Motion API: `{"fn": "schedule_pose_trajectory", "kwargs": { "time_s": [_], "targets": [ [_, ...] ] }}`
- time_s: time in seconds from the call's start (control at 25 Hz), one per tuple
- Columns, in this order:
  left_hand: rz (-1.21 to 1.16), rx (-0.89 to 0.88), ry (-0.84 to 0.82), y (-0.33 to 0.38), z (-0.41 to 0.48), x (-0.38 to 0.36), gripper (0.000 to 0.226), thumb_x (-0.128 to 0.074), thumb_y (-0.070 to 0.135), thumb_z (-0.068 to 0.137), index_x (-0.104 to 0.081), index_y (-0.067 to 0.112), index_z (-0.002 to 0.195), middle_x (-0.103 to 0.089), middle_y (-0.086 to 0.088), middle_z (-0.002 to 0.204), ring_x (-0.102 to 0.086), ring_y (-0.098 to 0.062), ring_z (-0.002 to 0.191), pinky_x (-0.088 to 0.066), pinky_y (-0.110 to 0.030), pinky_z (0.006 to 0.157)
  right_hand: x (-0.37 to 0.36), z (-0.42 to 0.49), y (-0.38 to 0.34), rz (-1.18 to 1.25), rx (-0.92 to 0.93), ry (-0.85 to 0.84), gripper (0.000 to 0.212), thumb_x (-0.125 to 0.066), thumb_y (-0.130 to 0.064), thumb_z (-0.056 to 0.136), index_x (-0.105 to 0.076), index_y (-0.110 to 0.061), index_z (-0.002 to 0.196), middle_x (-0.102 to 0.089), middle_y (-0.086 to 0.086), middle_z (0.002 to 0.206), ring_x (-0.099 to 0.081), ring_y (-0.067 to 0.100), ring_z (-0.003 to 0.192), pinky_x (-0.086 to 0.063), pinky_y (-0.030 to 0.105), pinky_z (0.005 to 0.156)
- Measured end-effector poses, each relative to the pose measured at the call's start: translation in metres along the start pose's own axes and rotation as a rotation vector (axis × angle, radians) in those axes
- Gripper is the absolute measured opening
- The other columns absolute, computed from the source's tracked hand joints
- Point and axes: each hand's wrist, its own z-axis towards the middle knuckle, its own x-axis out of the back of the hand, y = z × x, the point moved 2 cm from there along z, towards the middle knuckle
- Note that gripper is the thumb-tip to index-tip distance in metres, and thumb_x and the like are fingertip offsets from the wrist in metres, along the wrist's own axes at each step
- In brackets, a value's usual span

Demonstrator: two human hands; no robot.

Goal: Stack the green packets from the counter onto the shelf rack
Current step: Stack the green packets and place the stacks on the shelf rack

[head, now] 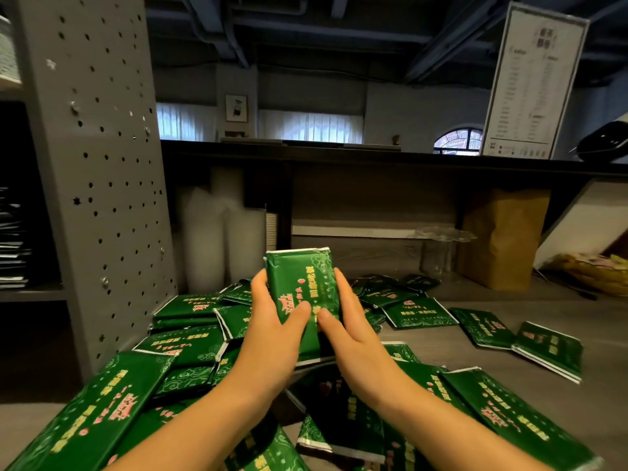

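A bundle of green packets (300, 277) stands upright above the counter, held between both hands. My left hand (272, 324) grips its left edge with the thumb across the front. My right hand (346, 321) grips the right edge, thumb also on the front. Many more green packets (190, 338) lie scattered in a loose pile on the grey counter (441, 348), around and below my arms. The grey perforated shelf rack (98, 164) rises at the left, with dark stacked items on its shelf (13, 253).
Stacks of clear plastic cups (217, 239) stand behind the pile against the rack. A brown paper bag (503, 239) and a clear glass stand (438, 246) sit at the back right. A menu sign (533, 83) stands on the upper ledge.
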Motion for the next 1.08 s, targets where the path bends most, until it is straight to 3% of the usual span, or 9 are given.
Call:
{"fn": "schedule_pose_trajectory", "kwargs": {
  "time_s": [0.16,0.24,0.32,0.4,0.52,0.64,0.76,0.88,1.08],
  "targets": [
    [0.045,-0.069,0.195,0.010,0.019,0.026,0.045,-0.049,0.001,0.093,-0.031,0.028,0.124,-0.058,0.010,0.101,-0.059,0.009,0.077,-0.045,-0.005,0.062,0.007,0.030,-0.002,-0.131,-0.040,-0.049,0.045,-0.033,-0.027,0.102,-0.028,-0.024,0.147,-0.032,-0.005,0.151,-0.029,0.008,0.137,-0.023,0.027,0.114],
    [0.133,-0.143,0.303,0.012,0.028,0.044,0.049,-0.048,0.000,0.092,-0.029,0.028,0.128,-0.054,0.009,0.104,-0.056,0.007,0.083,-0.045,-0.008,0.071,0.013,0.057,-0.004,-0.325,-0.030,-0.096,0.040,-0.033,-0.024,0.102,-0.038,-0.017,0.141,-0.041,0.001,0.144,-0.037,0.013,0.132,-0.027,0.019,0.102],
    [0.202,-0.187,0.374,0.011,0.035,0.059,0.059,-0.047,-0.001,0.092,-0.023,0.024,0.139,-0.051,0.001,0.116,-0.054,-0.007,0.096,-0.044,-0.023,0.084,0.011,0.086,-0.003,-0.454,-0.041,-0.177,0.037,-0.033,-0.023,0.102,-0.045,-0.014,0.137,-0.048,0.004,0.139,-0.043,0.018,0.128,-0.031,0.022,0.095],
    [0.226,-0.211,0.411,0.008,0.041,0.070,0.066,-0.046,-0.003,0.091,-0.017,0.023,0.144,-0.047,-0.002,0.123,-0.052,-0.013,0.099,-0.043,-0.029,0.087,-0.001,0.115,0.004,-0.541,-0.034,-0.224,0.035,-0.036,-0.023,0.102,-0.052,-0.011,0.131,-0.054,0.007,0.134,-0.049,0.022,0.122,-0.036,0.026,0.093],
    [0.199,-0.254,0.498,0.006,0.045,0.082,0.067,-0.046,-0.005,0.090,-0.019,0.024,0.144,-0.047,0.000,0.123,-0.053,-0.003,0.094,-0.045,-0.017,0.081,-0.030,0.156,0.021,-0.620,-0.027,-0.235,0.035,-0.042,-0.029,0.100,-0.056,-0.009,0.124,-0.058,0.011,0.127,-0.054,0.026,0.116,-0.043,0.033,0.096],
    [0.183,-0.273,0.541,0.003,0.045,0.084,0.066,-0.048,-0.004,0.090,-0.021,0.025,0.143,-0.047,0.003,0.122,-0.054,0.000,0.097,-0.045,-0.007,0.075,-0.063,0.175,0.039,-0.657,-0.062,-0.396,0.050,-0.043,-0.042,0.097,-0.043,-0.016,0.141,-0.043,0.011,0.144,-0.042,0.029,0.131,-0.035,0.037,0.107],
    [0.202,-0.259,0.524,-0.001,0.044,0.080,0.066,-0.048,-0.004,0.089,-0.021,0.024,0.143,-0.047,0.001,0.123,-0.055,-0.008,0.099,-0.046,-0.014,0.078,-0.078,0.172,0.059,-0.889,-0.151,-0.645,0.058,-0.040,-0.054,0.094,-0.023,-0.038,0.147,-0.018,0.008,0.157,-0.022,0.035,0.141,-0.022,0.046,0.115],
    [0.182,-0.225,0.519,-0.002,0.045,0.081,0.066,-0.048,-0.003,0.089,-0.020,0.023,0.143,-0.047,-0.001,0.124,-0.054,-0.009,0.098,-0.048,-0.027,0.083,-0.060,0.151,0.051,-0.928,-0.181,-0.648,0.061,-0.042,-0.065,0.088,-0.029,-0.043,0.143,-0.015,0.007,0.155,-0.021,0.039,0.140,-0.021,0.051,0.115],
    [0.096,-0.121,0.448,-0.001,0.042,0.071,0.064,-0.048,-0.005,0.089,-0.022,0.022,0.141,-0.052,0.002,0.111,-0.055,-0.007,0.089,-0.049,-0.027,0.078,-0.010,0.088,0.033,-0.876,-0.205,-0.679,0.054,-0.051,-0.060,0.087,-0.035,-0.043,0.136,-0.020,0.003,0.150,-0.032,0.030,0.136,-0.028,0.040,0.111]
  ]
}}
